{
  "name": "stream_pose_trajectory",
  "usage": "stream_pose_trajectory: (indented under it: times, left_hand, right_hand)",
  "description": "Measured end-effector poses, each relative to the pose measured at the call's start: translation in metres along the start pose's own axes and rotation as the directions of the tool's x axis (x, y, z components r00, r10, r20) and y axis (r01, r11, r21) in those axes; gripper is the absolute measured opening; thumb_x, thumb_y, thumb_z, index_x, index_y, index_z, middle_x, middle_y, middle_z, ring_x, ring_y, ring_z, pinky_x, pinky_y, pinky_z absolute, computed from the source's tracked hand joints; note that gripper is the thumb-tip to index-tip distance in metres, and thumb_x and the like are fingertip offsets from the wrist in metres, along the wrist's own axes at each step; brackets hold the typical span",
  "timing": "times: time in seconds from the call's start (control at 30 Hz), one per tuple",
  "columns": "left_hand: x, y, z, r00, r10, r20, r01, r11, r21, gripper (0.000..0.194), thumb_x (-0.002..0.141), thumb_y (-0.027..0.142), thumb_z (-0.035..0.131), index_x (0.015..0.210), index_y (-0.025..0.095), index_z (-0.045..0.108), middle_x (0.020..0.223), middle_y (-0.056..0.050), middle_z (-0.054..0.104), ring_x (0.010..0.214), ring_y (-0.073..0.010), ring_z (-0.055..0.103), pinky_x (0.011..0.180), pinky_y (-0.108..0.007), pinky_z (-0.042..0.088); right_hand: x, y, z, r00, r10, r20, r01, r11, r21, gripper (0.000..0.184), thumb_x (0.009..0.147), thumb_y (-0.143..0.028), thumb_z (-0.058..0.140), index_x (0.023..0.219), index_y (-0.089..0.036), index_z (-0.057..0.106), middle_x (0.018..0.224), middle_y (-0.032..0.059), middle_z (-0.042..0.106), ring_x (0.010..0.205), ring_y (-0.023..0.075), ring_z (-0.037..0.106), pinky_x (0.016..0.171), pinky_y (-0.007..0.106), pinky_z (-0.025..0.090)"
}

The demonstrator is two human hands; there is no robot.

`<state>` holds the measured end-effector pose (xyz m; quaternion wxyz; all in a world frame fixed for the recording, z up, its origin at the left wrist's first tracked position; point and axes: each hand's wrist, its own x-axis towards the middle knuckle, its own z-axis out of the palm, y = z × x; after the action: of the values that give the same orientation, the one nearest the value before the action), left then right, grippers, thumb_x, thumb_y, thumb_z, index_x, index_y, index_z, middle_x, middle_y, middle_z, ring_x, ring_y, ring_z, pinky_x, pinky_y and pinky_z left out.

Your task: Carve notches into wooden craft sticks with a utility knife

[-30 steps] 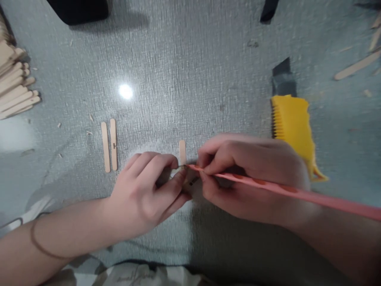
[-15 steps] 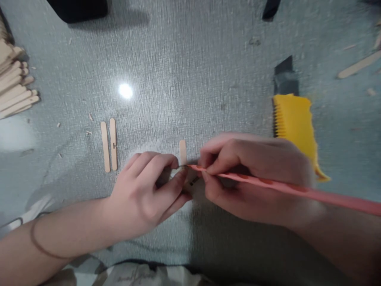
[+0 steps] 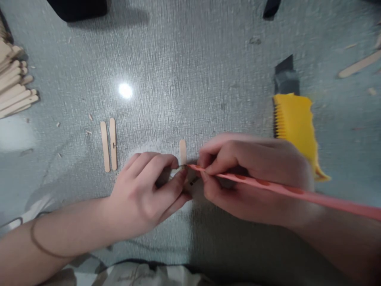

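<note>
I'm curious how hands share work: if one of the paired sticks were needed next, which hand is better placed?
Left, probably: the left hand is nearer the paired sticks, though busy at the middle stick. The right hand is farther and holds a slim pink tool.

Between left fingers (image 3: 177, 182) and right fingers (image 3: 212, 186): narrow gap, crossed by the pencil (image 3: 268, 186).
Just beyond left fingers: one stick (image 3: 182, 150) juts out; past it, wide bare table (image 3: 190, 87).
Far beyond: black box (image 3: 80, 10) on the left, black strip (image 3: 271, 8) on the right.
Left of left fingers: two sticks (image 3: 113, 147), then open table, then the stick pile (image 3: 14, 87).
Right of right fingers: yellow wrapper (image 3: 297, 127) blocks, near the right hand.
Nearer than the fingers: shaded table opens between the forearms (image 3: 74, 226).
</note>
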<state>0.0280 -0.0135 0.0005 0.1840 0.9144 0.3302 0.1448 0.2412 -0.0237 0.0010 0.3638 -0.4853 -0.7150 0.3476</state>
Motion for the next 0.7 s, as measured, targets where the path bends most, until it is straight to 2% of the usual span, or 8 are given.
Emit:
stream_pose_trajectory:
  times: [0.23, 0.7]
  left_hand:
    - [-0.0023, 0.0001, -0.0044, 1.0, 0.016, 0.009, -0.015, 0.999, -0.035, 0.033, 0.086, 0.044, 0.072, 0.106, 0.018, 0.07, 0.098, -0.007, 0.067, 0.087, -0.0194, 0.061, 0.075, -0.036, 0.052]
    - [-0.0049, 0.0031, -0.006, 0.999, 0.035, 0.004, -0.035, 0.999, -0.039, 0.036, 0.083, 0.044, 0.075, 0.108, 0.018, 0.07, 0.096, -0.006, 0.067, 0.085, -0.0181, 0.062, 0.073, -0.034, 0.052]
  right_hand:
    - [0.0006, -0.0007, 0.0002, 1.0, 0.028, -0.004, -0.028, 1.0, -0.009, 0.022, 0.073, -0.005, 0.06, 0.072, -0.022, 0.047, 0.073, -0.0034, 0.063, 0.059, 0.0067, 0.058, 0.052, 0.021, 0.048]
    - [-0.0055, -0.0021, -0.0023, 0.999, -0.006, 0.045, 0.007, 1.0, -0.026, 0.023, 0.074, -0.005, 0.059, 0.073, -0.025, 0.047, 0.076, -0.0024, 0.064, 0.063, 0.0109, 0.063, 0.05, 0.024, 0.052]
